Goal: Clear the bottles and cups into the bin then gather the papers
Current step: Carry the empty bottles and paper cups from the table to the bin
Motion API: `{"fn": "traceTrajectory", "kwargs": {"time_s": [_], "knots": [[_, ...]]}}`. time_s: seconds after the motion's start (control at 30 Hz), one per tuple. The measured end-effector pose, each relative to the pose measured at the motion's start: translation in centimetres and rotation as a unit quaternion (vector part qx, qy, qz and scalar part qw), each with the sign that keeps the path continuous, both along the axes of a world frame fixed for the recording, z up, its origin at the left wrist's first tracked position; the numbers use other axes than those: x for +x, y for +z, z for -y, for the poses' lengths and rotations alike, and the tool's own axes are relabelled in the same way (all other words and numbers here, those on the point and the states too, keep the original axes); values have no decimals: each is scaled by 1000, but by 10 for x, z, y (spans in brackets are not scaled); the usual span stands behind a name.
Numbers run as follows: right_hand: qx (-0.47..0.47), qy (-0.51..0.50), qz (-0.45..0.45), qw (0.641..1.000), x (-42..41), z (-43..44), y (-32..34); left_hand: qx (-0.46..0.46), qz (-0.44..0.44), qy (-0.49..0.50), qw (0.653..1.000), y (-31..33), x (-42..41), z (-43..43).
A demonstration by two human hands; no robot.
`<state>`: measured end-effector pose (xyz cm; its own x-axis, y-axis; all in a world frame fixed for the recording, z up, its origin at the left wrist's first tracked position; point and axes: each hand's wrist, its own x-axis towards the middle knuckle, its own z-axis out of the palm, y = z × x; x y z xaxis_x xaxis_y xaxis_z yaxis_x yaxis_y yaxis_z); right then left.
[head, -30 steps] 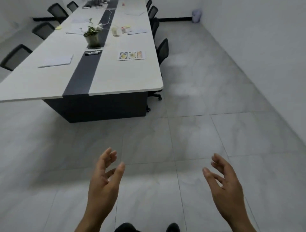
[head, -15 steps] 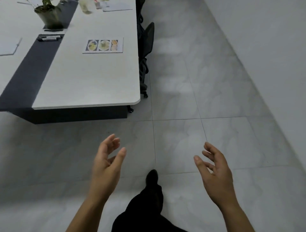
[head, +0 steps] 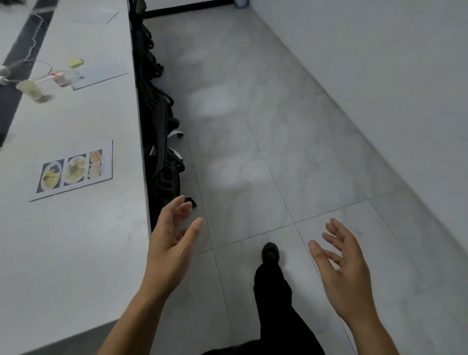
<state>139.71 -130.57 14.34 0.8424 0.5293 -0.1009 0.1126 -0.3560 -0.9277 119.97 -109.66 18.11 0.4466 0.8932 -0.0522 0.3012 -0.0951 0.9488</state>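
My left hand [head: 172, 243] hangs empty beside the near right corner of the long white table [head: 76, 253], fingers relaxed. My right hand [head: 342, 263] is empty too, palm turned inward over the floor. On the table lies a paper with food pictures [head: 73, 172]. Farther along stand a clear plastic cup with yellowish drink and a straw [head: 35, 86], a small clear cup [head: 63, 78], a plain sheet of paper [head: 101, 73] and a yellow note [head: 74, 62]. Another sheet [head: 96, 16] lies at the far end.
Black office chairs [head: 162, 152] are tucked along the table's right side. A grey tiled aisle [head: 253, 126] runs between the chairs and the white wall [head: 379, 63]. A pale bin [head: 241, 3] stands at the far end. My black shoe [head: 271, 253] steps forward.
I have walked round the table's right corner and up its side. The table now fills the left, the cups have come closer, and both empty hands stay raised.
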Motion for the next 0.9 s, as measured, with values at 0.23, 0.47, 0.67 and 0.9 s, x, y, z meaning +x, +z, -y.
{"fn": "traceTrajectory", "kwargs": {"time_s": [0.23,0.47,0.67,0.9], "knots": [[24,99,-8,995,174,-189,15,-7,-10,75,997,14,138,-131],[18,220,1,975,288,-377,29,-30,20,196,980,16,210,-263],[-37,238,2,971,371,-532,-4,-88,51,284,953,-29,279,-404],[-17,259,50,964,464,-738,36,-42,49,284,957,6,368,-613]]}}
